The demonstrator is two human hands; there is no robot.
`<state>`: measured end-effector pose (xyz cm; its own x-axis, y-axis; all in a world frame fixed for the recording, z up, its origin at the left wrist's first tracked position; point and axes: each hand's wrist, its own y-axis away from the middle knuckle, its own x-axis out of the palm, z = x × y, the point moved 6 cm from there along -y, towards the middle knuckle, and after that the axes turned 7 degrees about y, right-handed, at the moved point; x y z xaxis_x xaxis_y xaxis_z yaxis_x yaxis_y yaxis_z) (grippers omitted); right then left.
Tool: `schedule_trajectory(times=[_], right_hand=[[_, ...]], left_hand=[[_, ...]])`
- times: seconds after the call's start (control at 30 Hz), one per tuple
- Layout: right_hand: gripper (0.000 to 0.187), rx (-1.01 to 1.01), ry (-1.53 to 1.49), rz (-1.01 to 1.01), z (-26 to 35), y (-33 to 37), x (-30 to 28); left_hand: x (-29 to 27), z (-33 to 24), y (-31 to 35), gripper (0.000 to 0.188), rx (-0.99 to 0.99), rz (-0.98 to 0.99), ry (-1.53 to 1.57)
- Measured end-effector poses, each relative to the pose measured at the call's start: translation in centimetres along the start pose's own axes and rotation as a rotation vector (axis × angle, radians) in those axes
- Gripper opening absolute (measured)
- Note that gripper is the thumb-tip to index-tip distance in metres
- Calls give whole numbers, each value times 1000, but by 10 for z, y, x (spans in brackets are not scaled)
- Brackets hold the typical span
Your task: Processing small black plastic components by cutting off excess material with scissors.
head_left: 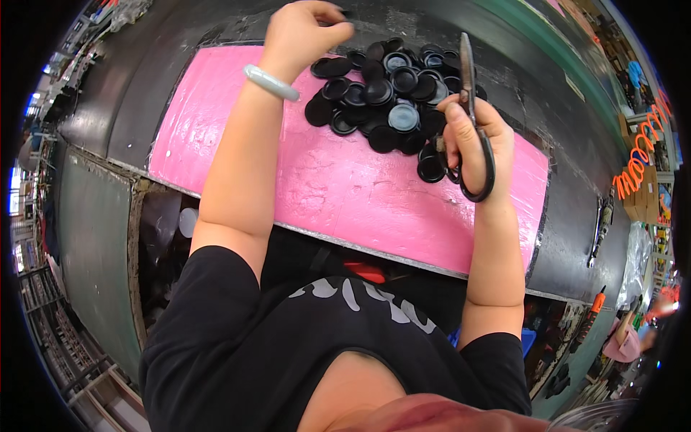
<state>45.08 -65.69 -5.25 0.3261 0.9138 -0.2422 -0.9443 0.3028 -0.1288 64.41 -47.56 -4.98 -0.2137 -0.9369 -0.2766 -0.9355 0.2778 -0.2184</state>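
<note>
Left hand (306, 32): beyond the far edge of the pink mat (345, 187); fingers curled narrow; cannot tell whether they hold anything.
Right hand (484, 147): grips the scissors (467, 79) by the handles, tips toward the surface's (165, 79) far edge.
Black discs (378, 91): piled loosely along the mat's far edge, right of centre.
Handling: separate discs singly; overlapping rims will probably slide.
Blade safety: keep tips clear of left fingers; work over the mat's bare near edge.
</note>
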Motion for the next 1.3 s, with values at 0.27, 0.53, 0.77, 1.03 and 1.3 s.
schedule_trajectory(times=[0.27, 0.53, 0.77, 1.03, 1.3], right_hand=[[24, -17, 21, 0, -2, -6, 1], [18, -15, -67, -19, -8, -6, -5], [18, 27, -67, 16, -4, -7, -3], [33, -326, 380, -86, 6, -3, -6], [38, -336, 572, -69, 8, -3, -2]], left_hand=[[-38, 71, -26, 38, 173, -183, -975], [13, 51, -3, 41, 168, 469, -626], [-7, 37, -4, 20, 143, 273, -557], [20, -13, 16, 16, -166, 292, 698], [69, -23, 44, 8, -164, 635, 1037]])
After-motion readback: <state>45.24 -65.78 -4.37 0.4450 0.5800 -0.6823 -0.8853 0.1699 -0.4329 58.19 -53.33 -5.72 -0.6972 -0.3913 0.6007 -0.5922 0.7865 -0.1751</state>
